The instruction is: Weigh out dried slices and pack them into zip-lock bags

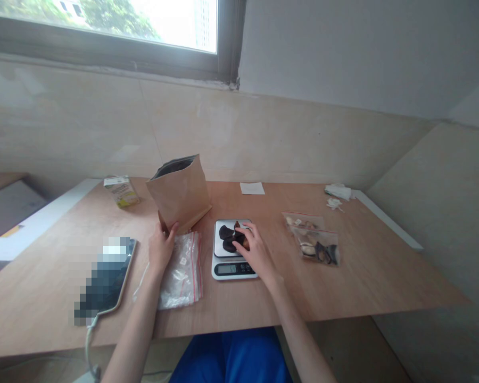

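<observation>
My left hand (162, 246) is at the lower left corner of a brown kraft paper bag (181, 194), fingers closed on its edge. The bag stands tilted with its dark mouth open at the top. On the steel plate of a white digital kitchen scale (234, 266) lie several dark dried slices (228, 238). My right hand (255, 249) is over the plate, thumb and fingers curved around some of these slices. What they are exactly is too small to tell. Beside my left forearm lies a stack of clear zip bags (183, 274) with red seal lines.
Two filled zip bags (319, 247) with dried pieces lie right of the scale. A phone (107, 282) with a cable is at the left, a small carton (122, 191) behind it. White paper (252, 188) and crumpled tissue (338, 191) lie near the wall.
</observation>
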The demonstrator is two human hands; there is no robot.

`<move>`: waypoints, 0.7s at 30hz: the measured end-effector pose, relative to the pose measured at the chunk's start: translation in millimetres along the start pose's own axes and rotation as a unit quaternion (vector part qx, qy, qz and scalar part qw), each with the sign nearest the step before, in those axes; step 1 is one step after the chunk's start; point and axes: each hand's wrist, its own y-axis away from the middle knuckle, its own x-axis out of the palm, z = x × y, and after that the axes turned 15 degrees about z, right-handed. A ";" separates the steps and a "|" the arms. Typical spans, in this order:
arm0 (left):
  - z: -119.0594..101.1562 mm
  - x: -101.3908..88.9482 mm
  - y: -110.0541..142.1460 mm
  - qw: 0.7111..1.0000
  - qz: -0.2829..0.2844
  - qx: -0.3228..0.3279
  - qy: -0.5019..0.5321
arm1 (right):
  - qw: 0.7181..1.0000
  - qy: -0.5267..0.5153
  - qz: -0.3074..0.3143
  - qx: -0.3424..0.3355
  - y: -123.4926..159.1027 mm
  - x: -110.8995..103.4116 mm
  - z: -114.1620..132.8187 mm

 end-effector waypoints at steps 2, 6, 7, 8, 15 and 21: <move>0.3 -0.1 0.2 1.000 0.003 -0.003 0.000 | 0.998 -0.039 -0.041 0.002 -0.8 -0.6 -1.5; -0.2 -0.1 0.6 1.000 -0.002 -0.003 0.000 | 0.987 -0.145 -0.075 0.004 1.1 -5.9 -9.1; -0.5 -0.1 0.6 1.000 -0.002 -0.002 0.001 | 0.981 -0.181 -0.065 0.010 2.4 -7.5 -11.3; -0.7 -0.2 0.6 1.000 -0.002 -0.001 0.001 | 0.974 -0.218 -0.053 0.018 3.6 -9.0 -13.5; 0.6 0.0 -0.2 1.000 -0.003 0.001 -0.008 | 0.955 -0.294 -0.033 0.009 6.2 -9.3 -22.4; 1.2 0.3 0.5 1.000 -0.003 0.006 -0.008 | 0.973 -0.226 -0.007 -0.042 11.9 -2.1 -19.8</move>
